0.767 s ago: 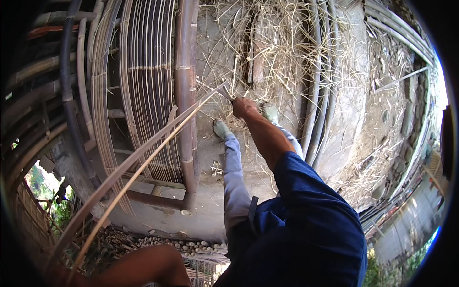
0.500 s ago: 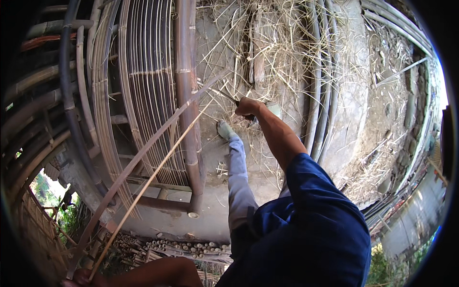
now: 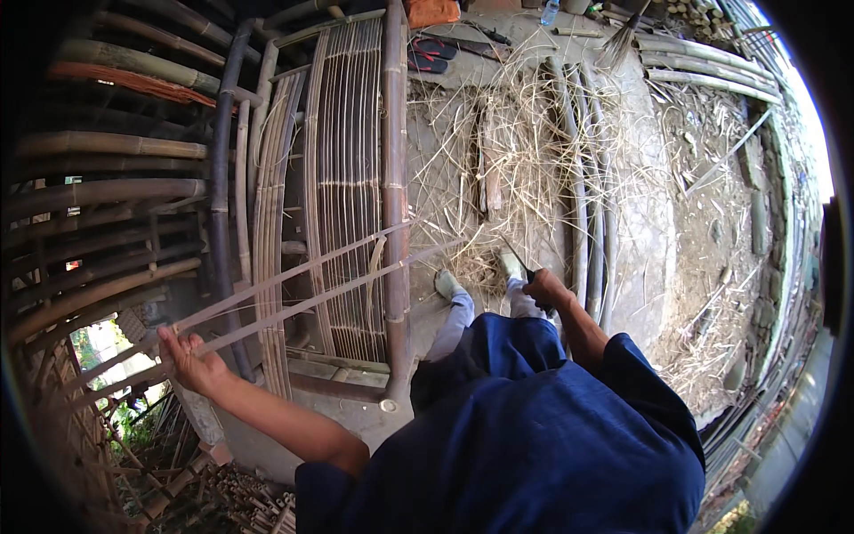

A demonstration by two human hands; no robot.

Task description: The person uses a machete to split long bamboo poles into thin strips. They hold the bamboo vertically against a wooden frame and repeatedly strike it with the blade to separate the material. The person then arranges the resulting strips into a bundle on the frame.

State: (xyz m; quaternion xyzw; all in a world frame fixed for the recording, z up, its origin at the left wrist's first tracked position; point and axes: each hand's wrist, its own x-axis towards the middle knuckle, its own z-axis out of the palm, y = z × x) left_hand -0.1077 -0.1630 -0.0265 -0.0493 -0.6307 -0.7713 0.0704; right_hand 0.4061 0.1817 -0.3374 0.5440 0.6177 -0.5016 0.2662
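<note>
On the left, my left hand is raised with its fingers curled at two long, thin bamboo strips. The upper bamboo strip and the lower bamboo strip slant across the slatted bamboo bench, and their tails run past my hand to the lower left. My right hand, in front of my right leg, is closed round a knife. The narrow, dark knife blade points up and left, apart from the strips. The lower strip's far tip lies a little left of the blade.
Beneath the strips stands the bamboo bench. Pale shavings litter the ground around a wooden block. Bamboo poles lie to the right. Dark sandals, a plastic bottle and a broom are at the far side.
My left hand has risen from the lower left corner with the strips. My right hand has drawn back toward my body with the knife, away from the strips. The view has shifted.
</note>
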